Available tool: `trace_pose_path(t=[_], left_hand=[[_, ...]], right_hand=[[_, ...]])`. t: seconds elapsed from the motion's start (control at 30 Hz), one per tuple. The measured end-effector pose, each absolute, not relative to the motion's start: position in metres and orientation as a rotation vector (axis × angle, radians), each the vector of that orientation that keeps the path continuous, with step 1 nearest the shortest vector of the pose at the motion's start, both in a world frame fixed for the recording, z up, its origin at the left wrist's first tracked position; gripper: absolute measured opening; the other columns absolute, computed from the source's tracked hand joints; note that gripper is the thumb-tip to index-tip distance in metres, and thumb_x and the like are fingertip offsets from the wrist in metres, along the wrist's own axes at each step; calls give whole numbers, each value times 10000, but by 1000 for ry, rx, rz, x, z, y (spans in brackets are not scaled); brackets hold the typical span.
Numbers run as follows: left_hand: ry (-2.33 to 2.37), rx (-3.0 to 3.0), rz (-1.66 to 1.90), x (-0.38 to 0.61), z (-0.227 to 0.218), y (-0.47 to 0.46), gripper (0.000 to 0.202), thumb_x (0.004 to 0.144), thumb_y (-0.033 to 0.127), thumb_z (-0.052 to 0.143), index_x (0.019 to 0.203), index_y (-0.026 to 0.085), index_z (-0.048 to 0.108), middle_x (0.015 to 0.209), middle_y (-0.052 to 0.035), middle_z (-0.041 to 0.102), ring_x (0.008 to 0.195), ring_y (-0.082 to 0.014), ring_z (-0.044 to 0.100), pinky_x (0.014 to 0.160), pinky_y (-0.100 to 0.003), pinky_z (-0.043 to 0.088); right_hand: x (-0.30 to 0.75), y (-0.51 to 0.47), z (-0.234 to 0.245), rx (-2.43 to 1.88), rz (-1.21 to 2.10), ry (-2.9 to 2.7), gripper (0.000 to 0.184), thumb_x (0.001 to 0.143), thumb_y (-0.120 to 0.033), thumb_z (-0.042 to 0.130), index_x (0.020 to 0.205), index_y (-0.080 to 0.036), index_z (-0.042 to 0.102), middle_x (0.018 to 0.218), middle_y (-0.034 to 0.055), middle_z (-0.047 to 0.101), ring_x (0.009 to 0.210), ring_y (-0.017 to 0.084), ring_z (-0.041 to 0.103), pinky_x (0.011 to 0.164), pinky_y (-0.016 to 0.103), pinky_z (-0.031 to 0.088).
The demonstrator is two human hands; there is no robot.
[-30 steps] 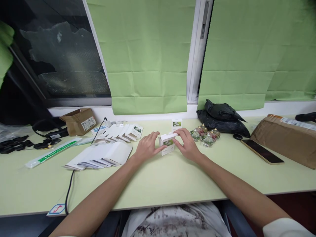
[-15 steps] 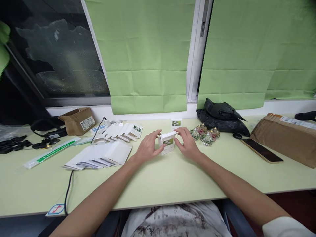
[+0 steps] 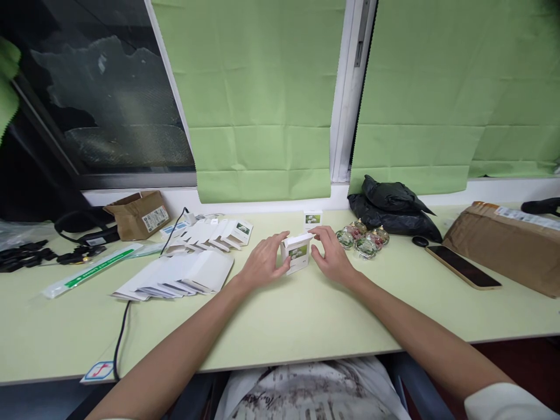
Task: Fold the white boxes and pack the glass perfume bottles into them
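A small white box (image 3: 298,262) with a green picture on its front stands upright on the table between my hands. My left hand (image 3: 263,261) grips its left side, thumb against the front and fingers behind the upper edge. At the other side is my right hand (image 3: 331,255), its index fingertip at the upper right corner and its thumb apart from the box. Behind it stands another white box (image 3: 312,220) with a similar picture. Several clear-wrapped round items (image 3: 365,238) in green, red and gold lie beyond my right hand.
On the left lie a stack of flat white cartons (image 3: 188,273) and a row of white boxes (image 3: 214,233). A brown carton (image 3: 139,216) and black cable (image 3: 122,335) are there too. To the right are black bags (image 3: 394,210), a phone (image 3: 464,266) and a brown parcel (image 3: 503,245).
My right thumb has drawn slightly away from the front of the box. The box and my left hand are nearly where they were.
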State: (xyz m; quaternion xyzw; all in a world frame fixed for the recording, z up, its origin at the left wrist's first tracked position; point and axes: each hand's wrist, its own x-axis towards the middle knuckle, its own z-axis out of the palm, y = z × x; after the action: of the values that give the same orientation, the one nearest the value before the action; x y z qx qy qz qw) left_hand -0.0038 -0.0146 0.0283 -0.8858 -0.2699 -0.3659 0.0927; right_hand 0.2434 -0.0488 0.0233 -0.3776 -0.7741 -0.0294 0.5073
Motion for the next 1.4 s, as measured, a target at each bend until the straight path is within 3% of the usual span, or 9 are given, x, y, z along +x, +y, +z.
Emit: trace_pose_path(t=[0.47,0.97,1.23,1.4], left_hand=[[-791,-2609,-1057,-3,28,-15,547,962,280,553,1475,220,373,1302,-130,651,1115,-297,658,944,-447,517],[-849,-2668,-1158,-4,26,-13,581,956,302,579,1479,214,341,1379,-150,599,1133,-285,649,996,-470,515],[-918,-2785,-1346,-1,30,-18,337,976,323,601,1261,233,445,1143,-82,612,1003,-214,629,904,-389,542],[-839,-2806,-1391,1,29,-21,290,970,318,620,1201,246,459,1083,-57,602,940,-189,627,847,-360,544]], right_hand=[[244,-49,25,-888,-83,-1884,355,953,-136,508,1289,-249,486,1215,116,563,1187,297,551,1017,503,506],[244,-49,24,-898,-86,-1887,349,946,-137,503,1275,-253,494,1235,127,564,1228,313,544,1046,532,497],[244,-51,25,-886,-121,-1889,347,957,-157,518,1287,-257,486,1264,129,580,1233,314,546,1051,529,482],[244,-54,27,-890,-116,-1871,271,978,-214,521,1245,-258,510,1197,115,612,1164,311,570,1002,510,488]])
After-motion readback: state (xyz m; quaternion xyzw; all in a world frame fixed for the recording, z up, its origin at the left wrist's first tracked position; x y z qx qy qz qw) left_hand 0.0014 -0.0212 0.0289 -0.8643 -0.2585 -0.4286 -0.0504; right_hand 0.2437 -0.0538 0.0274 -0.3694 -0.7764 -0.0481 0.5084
